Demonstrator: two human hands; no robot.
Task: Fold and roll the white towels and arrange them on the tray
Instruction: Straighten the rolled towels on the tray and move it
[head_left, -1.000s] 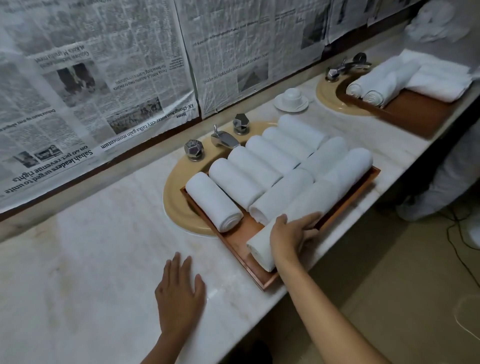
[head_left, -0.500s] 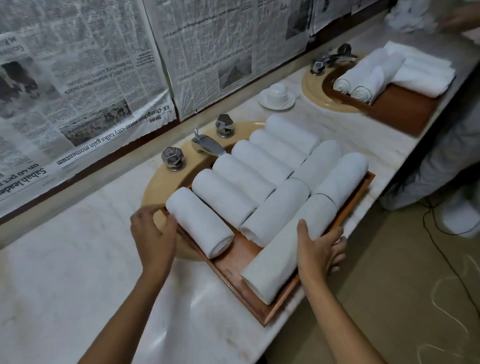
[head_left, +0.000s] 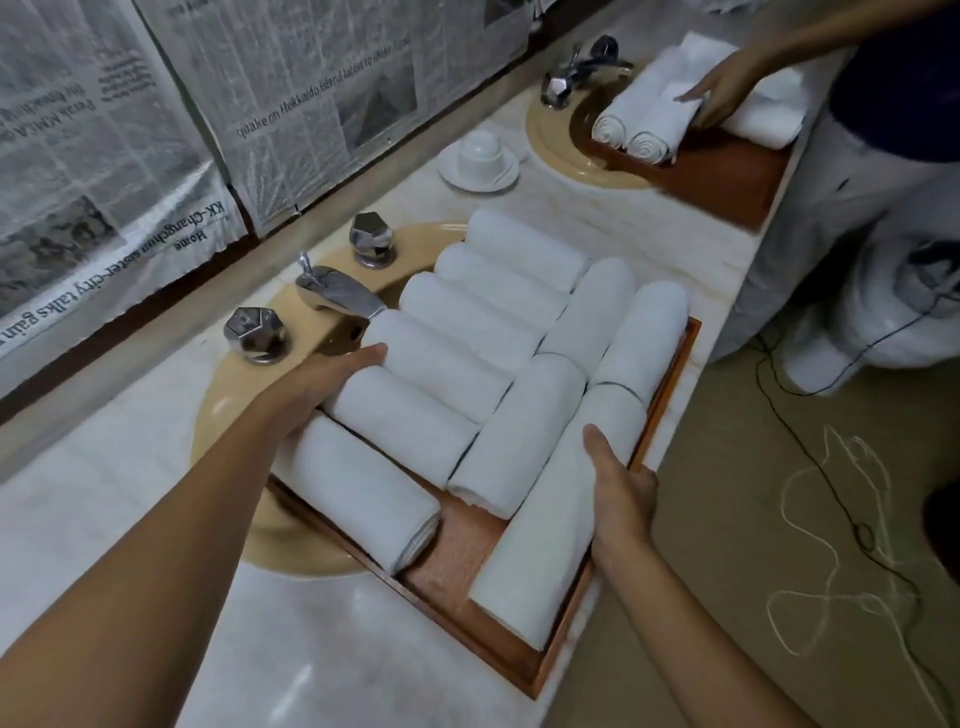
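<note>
A wooden tray (head_left: 467, 551) sits across a beige sink on the marble counter. It holds several rolled white towels (head_left: 467, 322) in two rows. My left hand (head_left: 322, 384) lies along the tray's far left side, with straight fingers pressed against the ends of the rolls. My right hand (head_left: 623, 493) grips the tray's right edge, with its thumb on top of the long front towel (head_left: 540, 545) and its fingers curled over the rim. The tray's left edge is hidden under my left hand.
A faucet (head_left: 337, 296) and two faceted knobs stand behind the tray. A cup on a saucer (head_left: 480, 156) sits further back. Another person's hand (head_left: 727, 88) touches rolled towels on a second tray (head_left: 727, 171). Cords (head_left: 831, 467) lie on the floor at the right.
My left hand left the counter and moved along the tray's left side to the towel ends. My right hand slid from the towel to the tray's right edge. The view moved closer.
</note>
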